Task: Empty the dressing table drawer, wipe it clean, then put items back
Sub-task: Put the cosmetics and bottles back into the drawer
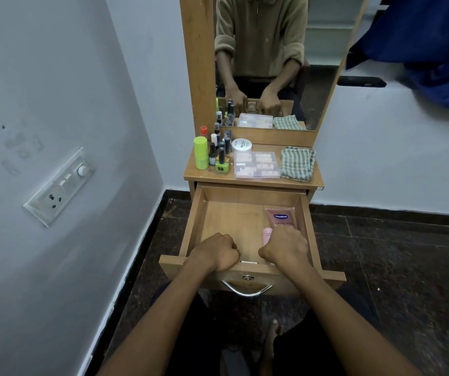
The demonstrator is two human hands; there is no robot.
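On the dressing table top (212, 177), beyond the open drawer, stands a cluster of small bottles (219, 147) at the far left, fronted by a lime-green cylinder (201, 152) and a green nail polish bottle (221, 162). To their right sit a round white tin (241, 145), a clear plastic organiser box (255, 164) and, at the right end, a folded green checked cloth (297, 163). A mirror (266, 61) in a wooden frame rises behind them. A switch and socket plate (59, 185) is fixed to the grey wall on the left, and blue fabric (429, 44) hangs at the upper right. The drawer (196, 226) is pulled well out over the dark floor (394, 253), its wooden side walls running near to far, with a metal handle (246, 290) on its front panel. Most of the drawer's floor is bare wood; the left and far parts lie open. A pink Vaseline tube (281, 217) lies at the far right corner, along the right wall, and a smaller pale pink tube (267, 236) lies just left of it. The left hand (215, 252) is curled over the near front edge of the drawer, fingers folded down inside; I cannot tell what, if anything, they hold. The right hand (285, 248) is curled inside the drawer at the near right, touching the lower ends of the tubes; whether it grips one cannot be told.
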